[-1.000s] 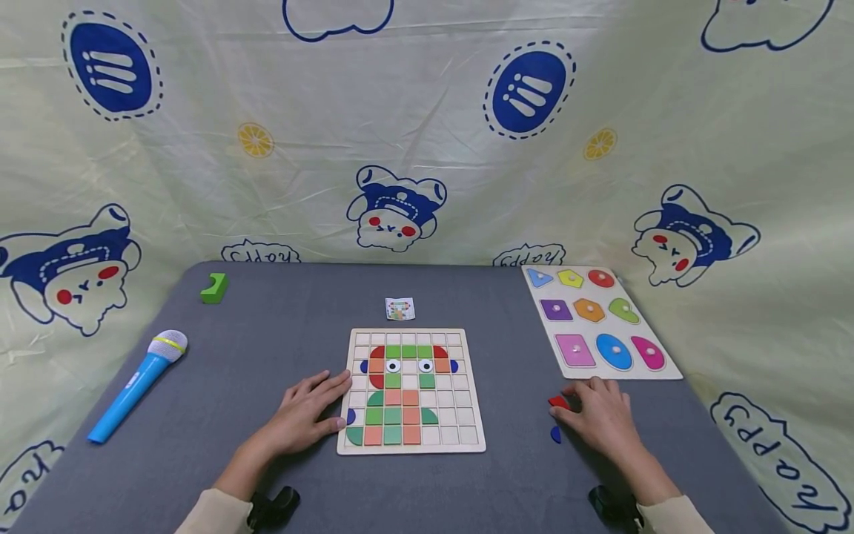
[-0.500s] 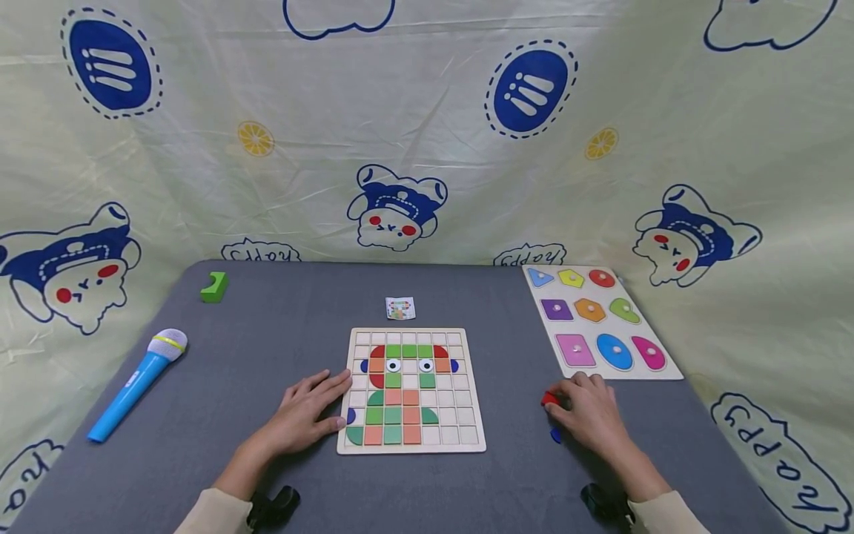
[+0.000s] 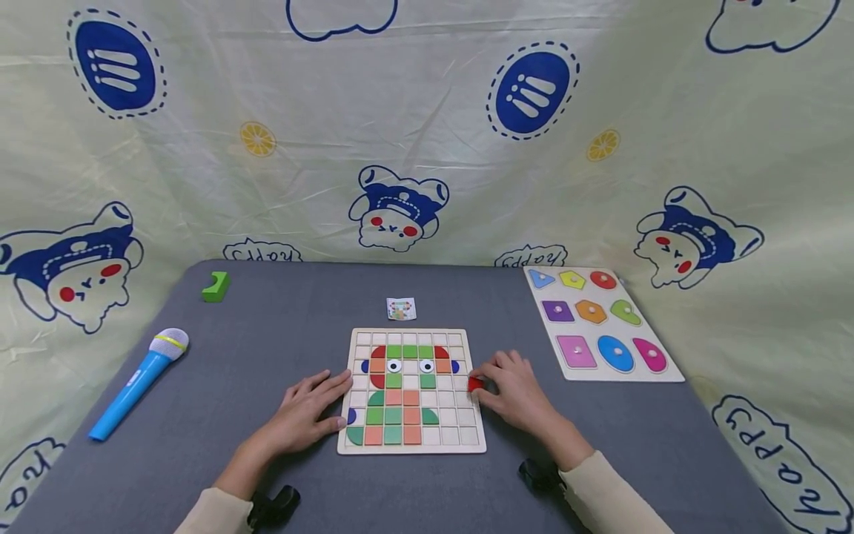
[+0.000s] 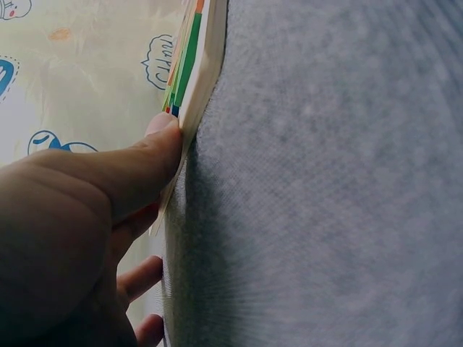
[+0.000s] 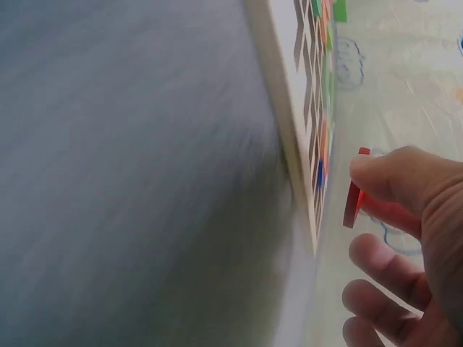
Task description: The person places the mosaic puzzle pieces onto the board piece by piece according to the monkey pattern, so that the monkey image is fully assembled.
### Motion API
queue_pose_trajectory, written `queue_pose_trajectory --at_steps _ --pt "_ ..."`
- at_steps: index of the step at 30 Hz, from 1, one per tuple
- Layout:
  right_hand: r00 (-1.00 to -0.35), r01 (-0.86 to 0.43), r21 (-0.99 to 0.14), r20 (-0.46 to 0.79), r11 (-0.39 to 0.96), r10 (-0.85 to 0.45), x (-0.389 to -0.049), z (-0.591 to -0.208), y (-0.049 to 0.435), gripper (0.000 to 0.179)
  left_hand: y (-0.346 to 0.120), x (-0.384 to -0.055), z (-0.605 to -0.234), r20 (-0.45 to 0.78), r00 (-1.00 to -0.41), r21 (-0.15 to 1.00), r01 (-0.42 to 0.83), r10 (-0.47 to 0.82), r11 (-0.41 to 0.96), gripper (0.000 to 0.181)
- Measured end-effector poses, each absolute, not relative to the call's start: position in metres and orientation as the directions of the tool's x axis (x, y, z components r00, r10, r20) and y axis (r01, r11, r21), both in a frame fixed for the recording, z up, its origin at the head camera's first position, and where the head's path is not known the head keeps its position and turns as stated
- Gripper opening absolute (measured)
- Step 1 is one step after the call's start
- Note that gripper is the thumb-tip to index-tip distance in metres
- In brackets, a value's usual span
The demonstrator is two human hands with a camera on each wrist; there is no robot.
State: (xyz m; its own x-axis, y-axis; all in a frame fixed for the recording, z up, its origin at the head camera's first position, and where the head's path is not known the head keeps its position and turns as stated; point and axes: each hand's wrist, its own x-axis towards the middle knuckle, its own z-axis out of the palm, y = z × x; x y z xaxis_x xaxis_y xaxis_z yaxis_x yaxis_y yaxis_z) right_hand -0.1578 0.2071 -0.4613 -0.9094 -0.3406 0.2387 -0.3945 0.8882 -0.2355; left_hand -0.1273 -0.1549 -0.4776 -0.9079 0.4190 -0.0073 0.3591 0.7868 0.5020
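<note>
A square white gridded board (image 3: 446,399) lies mid-table, bearing a pattern of green, salmon, red and blue tiles with two googly-eye tiles (image 3: 394,366). My left hand (image 3: 303,415) rests at its left edge, fingers extended and thumb against the side, as the left wrist view also shows. Between thumb and index finger, my right hand (image 3: 517,393) pinches a flat red tile (image 5: 354,195) at the board's right edge. In the right wrist view the tile stands apart from the board's surface, the other fingers loosely bent.
Behind the board lies a small pattern card (image 3: 401,308). A white shape puzzle (image 3: 543,326) sits at the back right. To the left are a blue toy microphone (image 3: 136,386) and a green block (image 3: 216,287). A patterned cloth (image 3: 427,96) hangs behind the table.
My right hand has carried the red tile leftward from the right side of the table to the board. The blue piece there is now hidden by the arm. My left hand stays put.
</note>
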Motion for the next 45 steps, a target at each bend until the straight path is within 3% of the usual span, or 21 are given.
queue_pose_trajectory --at_steps 13,27,45 --pt "-0.886 -0.462 -0.224 0.165 0.858 -0.434 -0.18 -0.466 0.168 0.019 -0.154 -0.126 -0.478 -0.012 -0.907 0.507 0.358 0.422 0.784 0.064" --pt "-0.893 -0.449 -0.213 0.122 0.868 -0.433 -0.181 -0.467 0.163 0.021 -0.154 -0.126 -0.477 -0.003 -0.907 0.499 0.363 0.421 0.787 0.064" --pt "-0.88 -0.472 -0.172 0.157 0.865 -0.449 -0.18 -0.467 0.165 0.02 -0.154 -0.126 -0.477 -0.008 -0.908 0.505 0.357 0.418 0.786 0.064"
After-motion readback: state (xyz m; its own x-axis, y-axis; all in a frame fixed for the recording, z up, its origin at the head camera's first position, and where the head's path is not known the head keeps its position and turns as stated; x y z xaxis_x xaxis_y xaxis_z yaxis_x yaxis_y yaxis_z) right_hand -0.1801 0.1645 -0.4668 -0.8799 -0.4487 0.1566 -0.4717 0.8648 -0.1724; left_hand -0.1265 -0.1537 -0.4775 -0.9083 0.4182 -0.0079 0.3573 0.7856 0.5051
